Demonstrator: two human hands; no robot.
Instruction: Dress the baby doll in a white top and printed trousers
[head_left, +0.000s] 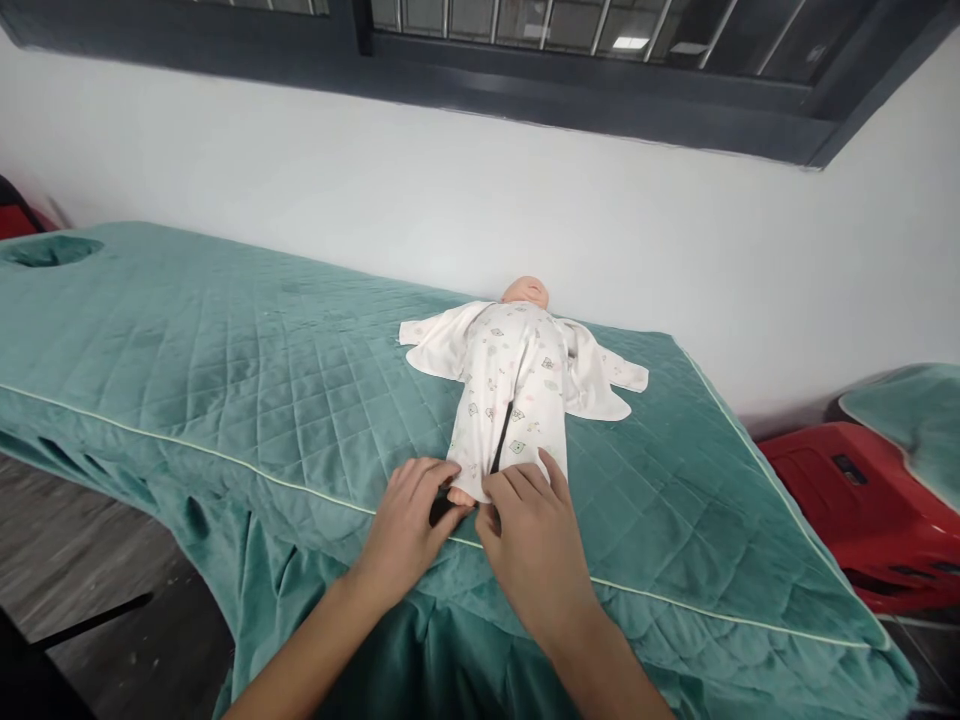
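A baby doll (527, 291) lies on its back on the green quilted bed, head toward the wall. White printed baby pants (517, 370) cover its body and legs. A white baby shirt (442, 345) is spread open beneath, sleeves out to both sides. My left hand (409, 525) has its fingertips curled at the outer edge of one pant cuff, thumb by the doll's bare foot (460, 496). My right hand (534, 545) pinches the same hem from the inner side and partly covers the other leg. The second foot is hidden.
The bed (315, 390) has a face hole (52, 250) at its far left, and its cover hangs over the front edge. A white wall (300, 180) with a dark-framed barred window (585, 80) rises behind. To the right stands a red plastic chair (862, 500).
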